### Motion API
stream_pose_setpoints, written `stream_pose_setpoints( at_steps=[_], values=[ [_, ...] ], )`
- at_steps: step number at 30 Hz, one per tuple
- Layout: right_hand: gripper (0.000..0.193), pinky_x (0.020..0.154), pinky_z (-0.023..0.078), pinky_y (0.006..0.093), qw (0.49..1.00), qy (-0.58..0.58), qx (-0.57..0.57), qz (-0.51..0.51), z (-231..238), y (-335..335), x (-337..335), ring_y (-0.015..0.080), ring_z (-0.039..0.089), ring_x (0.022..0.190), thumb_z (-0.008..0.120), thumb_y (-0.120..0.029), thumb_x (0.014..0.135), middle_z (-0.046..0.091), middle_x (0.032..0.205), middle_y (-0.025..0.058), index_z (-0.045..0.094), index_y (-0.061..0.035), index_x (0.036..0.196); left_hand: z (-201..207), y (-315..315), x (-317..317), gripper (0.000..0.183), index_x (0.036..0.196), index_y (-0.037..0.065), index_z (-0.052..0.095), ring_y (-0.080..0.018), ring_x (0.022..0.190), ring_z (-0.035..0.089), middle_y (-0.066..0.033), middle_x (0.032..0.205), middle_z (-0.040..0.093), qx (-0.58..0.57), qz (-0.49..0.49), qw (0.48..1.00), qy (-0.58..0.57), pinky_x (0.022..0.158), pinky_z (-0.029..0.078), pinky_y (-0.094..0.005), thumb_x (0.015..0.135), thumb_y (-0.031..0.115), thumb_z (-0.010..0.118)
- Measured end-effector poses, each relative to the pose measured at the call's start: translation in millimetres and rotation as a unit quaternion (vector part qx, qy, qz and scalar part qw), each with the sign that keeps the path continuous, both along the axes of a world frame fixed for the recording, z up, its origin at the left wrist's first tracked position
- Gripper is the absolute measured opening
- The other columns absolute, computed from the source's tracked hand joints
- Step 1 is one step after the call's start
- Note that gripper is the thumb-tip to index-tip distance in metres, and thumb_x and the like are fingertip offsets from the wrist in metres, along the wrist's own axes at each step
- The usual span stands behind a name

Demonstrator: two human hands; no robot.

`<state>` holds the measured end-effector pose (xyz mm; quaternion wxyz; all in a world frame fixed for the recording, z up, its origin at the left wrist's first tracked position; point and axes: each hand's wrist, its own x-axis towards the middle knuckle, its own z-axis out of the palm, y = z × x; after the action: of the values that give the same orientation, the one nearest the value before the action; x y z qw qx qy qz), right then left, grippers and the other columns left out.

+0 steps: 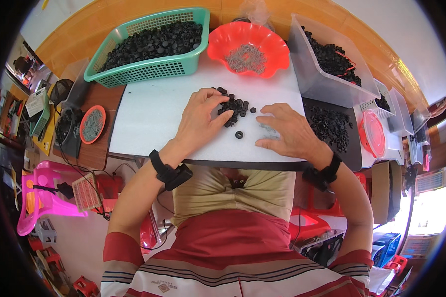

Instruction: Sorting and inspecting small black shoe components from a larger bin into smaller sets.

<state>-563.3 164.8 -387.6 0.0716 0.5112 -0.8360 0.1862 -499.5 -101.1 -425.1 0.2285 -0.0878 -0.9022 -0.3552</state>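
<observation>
Many black parts (240, 105) lie loose on the white mat (148, 126) between the hands, one ring (239, 134) set apart nearer the body. The left hand (198, 111), thumb and fingers parted, reaches the pile's edge; the right hand (290, 129), loosely curled with a gap at the thumb, spans some pins (267, 129). Much appears left: the basket (153, 69) and bowl (274, 49) are well stocked. Whether the dark heap (329, 126) at right counts as done, I cannot tell. Fingers partly cover the pile, hiding any contact there

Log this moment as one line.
left hand: at black parts | right hand: beside grey pins | black ring: lying apart, between hands
</observation>
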Motion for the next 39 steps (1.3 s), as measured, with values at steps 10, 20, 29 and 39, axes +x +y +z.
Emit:
stream_pose_setpoints(
  at_steps=[10, 20, 29, 39],
  values=[
    [0.017, 0.092, 0.052, 0.0369, 0.999, 0.025, -0.018, 0.042, -10, -5, -10, 0.0253, 0.061, 0.106, 0.073, -0.019, 0.087, 0.068, 0.111, 0.0056, 0.074, -0.0061, 0.098, 3, 1, 2, 0.036, 0.117, 0.005, 0.071, -0.0298, 0.116, 0.057, -0.0115, 0.123, 0.061, 0.008, 0.006, 0.999, -0.053, 0.095, 0.049, -0.0380, 0.085, 0.019, 0.078],
    [0.007, 0.082, 0.055, 0.0372, 0.999, 0.002, -0.025, 0.031, -8, 7, -23, 0.0253, 0.063, 0.095, 0.068, -0.012, 0.087, 0.068, 0.098, 0.0044, 0.070, -0.0047, 0.087, 3, 0, 3, 0.035, 0.118, 0.005, 0.070, -0.0300, 0.115, 0.058, -0.0116, 0.122, 0.062, -0.008, 0.005, 0.999, -0.038, 0.094, 0.049, -0.0370, 0.085, 0.016, 0.077],
    [0.034, 0.087, 0.054, 0.0410, 0.997, -0.024, -0.068, -0.011, 6, 25, -27, 0.0315, 0.063, 0.099, 0.079, -0.028, 0.082, 0.067, 0.109, 0.0113, 0.072, -0.0043, 0.105, 7, 2, 5, 0.034, 0.117, 0.005, 0.070, -0.0292, 0.116, 0.058, -0.0112, 0.122, 0.062, 0.013, 0.010, 0.998, -0.062, 0.096, 0.049, -0.0368, 0.085, 0.016, 0.077],
    [0.061, 0.094, 0.051, 0.0442, 0.993, -0.068, 0.049, -0.079, 7, 30, -22, 0.0373, 0.062, 0.108, 0.083, -0.041, 0.077, 0.063, 0.122, 0.0165, 0.067, -0.0029, 0.122, 7, 3, 6, 0.034, 0.116, 0.006, 0.071, -0.0297, 0.116, 0.058, -0.0119, 0.121, 0.063, 0.018, 0.013, 0.998, -0.067, 0.097, 0.048, -0.0375, 0.085, 0.015, 0.078]
  ],
)
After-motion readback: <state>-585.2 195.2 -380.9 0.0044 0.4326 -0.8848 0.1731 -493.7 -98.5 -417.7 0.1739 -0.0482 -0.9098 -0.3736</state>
